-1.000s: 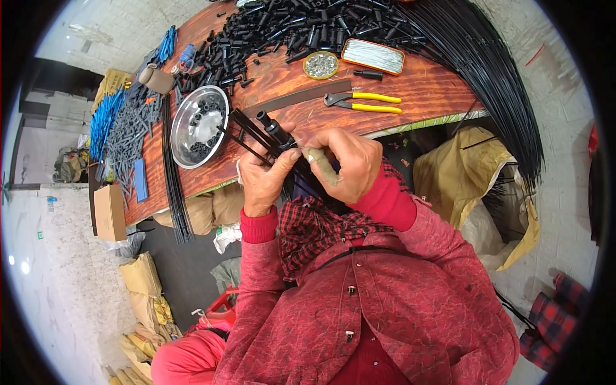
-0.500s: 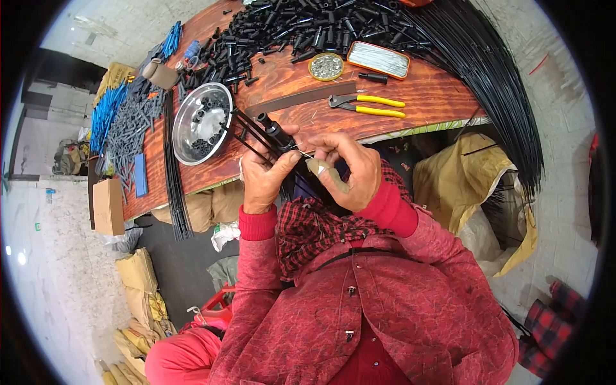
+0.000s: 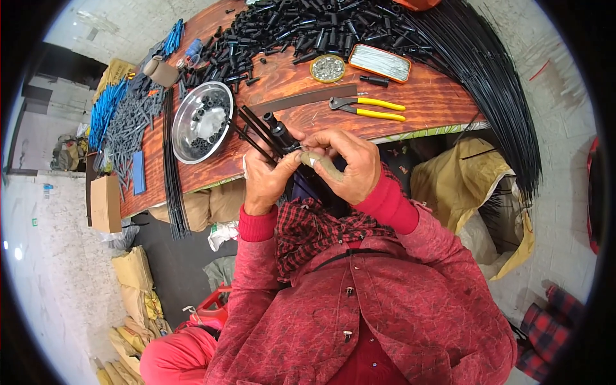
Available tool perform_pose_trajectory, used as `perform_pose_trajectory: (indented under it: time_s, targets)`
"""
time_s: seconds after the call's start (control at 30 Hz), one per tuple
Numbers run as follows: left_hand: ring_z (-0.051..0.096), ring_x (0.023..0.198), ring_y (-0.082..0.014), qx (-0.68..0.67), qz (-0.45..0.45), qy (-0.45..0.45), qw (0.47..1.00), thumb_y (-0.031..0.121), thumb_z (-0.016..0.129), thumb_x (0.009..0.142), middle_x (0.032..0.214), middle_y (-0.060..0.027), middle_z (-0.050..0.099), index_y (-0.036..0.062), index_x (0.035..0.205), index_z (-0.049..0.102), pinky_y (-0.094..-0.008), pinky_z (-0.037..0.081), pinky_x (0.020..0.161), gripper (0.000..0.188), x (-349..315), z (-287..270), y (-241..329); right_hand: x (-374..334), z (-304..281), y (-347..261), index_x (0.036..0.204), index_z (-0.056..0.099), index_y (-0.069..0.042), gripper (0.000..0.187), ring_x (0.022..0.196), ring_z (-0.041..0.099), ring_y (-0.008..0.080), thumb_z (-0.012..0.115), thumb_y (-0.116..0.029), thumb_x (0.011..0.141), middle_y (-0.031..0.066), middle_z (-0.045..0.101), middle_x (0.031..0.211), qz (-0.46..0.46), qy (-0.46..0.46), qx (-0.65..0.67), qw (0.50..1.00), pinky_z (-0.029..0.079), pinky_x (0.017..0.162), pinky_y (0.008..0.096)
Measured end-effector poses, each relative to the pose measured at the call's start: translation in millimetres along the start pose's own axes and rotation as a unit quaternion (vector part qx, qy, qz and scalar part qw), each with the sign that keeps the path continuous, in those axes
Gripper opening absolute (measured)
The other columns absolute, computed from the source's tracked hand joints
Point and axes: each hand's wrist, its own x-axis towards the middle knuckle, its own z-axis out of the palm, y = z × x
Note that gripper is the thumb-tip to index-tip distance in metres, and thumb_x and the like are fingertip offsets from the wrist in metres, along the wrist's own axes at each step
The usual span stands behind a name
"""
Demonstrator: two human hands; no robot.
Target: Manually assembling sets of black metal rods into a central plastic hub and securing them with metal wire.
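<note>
Just past the table's front edge, my left hand [image 3: 264, 183] is closed around a black plastic tube fitting [image 3: 280, 133] with a stepped end, which tilts up and to the left. Several thin black rods [image 3: 251, 126] stick out beside the fitting from the same grip. My right hand [image 3: 351, 163] meets it from the right, thumb and forefinger pinched at the fitting's side. A tan cover [image 3: 326, 168] wraps the right thumb. Whatever lies between those fingertips is too small and hidden to make out now.
On the wooden table [image 3: 289, 74] stand a clear bowl [image 3: 181, 142] of black rings, yellow-handled pliers [image 3: 378, 108], a round dish [image 3: 327, 68] of small metal bits and a tray [image 3: 380, 63] of pins. Black fittings [image 3: 308, 29] and long rods [image 3: 487, 83] pile behind. A sack [image 3: 455, 173] hangs right.
My right fingers have closed in against the fitting, and the thin silvery pin seen between them before is now mostly hidden. The fitting has shifted slightly right.
</note>
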Motion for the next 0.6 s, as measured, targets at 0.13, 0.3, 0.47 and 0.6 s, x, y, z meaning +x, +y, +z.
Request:
perform_pose_trajectory:
  time_s: [0.13,0.3,0.47,0.6]
  targets:
    - [0.062,0.085,-0.0111,0.027,-0.003,-0.009,1.0,0.011,0.075,0.085,0.093,-0.0037,0.067,-0.001,0.105,0.064,-0.0261,0.05,0.078,0.026,-1.2,-0.2,1.8,0.4,0.8,1.6,0.101,0.064,-0.001,0.023,0.074,0.066,0.0159,0.072,-0.003,0.08,0.0092,0.069,0.094,0.003,-0.002,0.031,1.0,0.052,0.066,0.0273]
    - [0.062,0.084,-0.0115,0.018,-0.006,-0.02,1.0,0.011,0.074,0.085,0.093,-0.0037,0.066,-0.0007,0.104,0.064,-0.0263,0.049,0.078,0.024,-2.7,1.0,6.6,-0.4,-1.4,-1.4,0.1,0.063,0.0,0.021,0.075,0.067,0.0165,0.07,-0.002,0.081,0.0093,0.069,0.093,0.015,-0.005,0.047,0.999,0.052,0.067,0.0279]
    - [0.063,0.085,-0.012,0.031,-0.016,0.007,0.999,0.012,0.073,0.086,0.092,-0.0048,0.068,-0.0008,0.107,0.065,-0.0269,0.05,0.079,0.026,-5.8,3.4,3.0,-1.7,-1.7,-2.8,0.1,0.063,0.0,0.022,0.075,0.068,0.0185,0.07,-0.002,0.079,0.0108,0.07,0.093,0.033,-0.004,0.03,0.999,0.053,0.067,0.0288]
    - [0.063,0.085,-0.0119,0.044,-0.025,0.006,0.999,0.013,0.073,0.087,0.092,-0.0052,0.068,-0.001,0.108,0.066,-0.0272,0.05,0.079,0.027,-4.5,3.9,4.5,-1.0,-2.1,-8.1,0.094,0.065,-0.001,0.017,0.067,0.068,0.0213,0.071,-0.002,0.078,0.0109,0.07,0.085,-0.015,0.037,-0.049,0.998,0.052,0.06,0.0297]
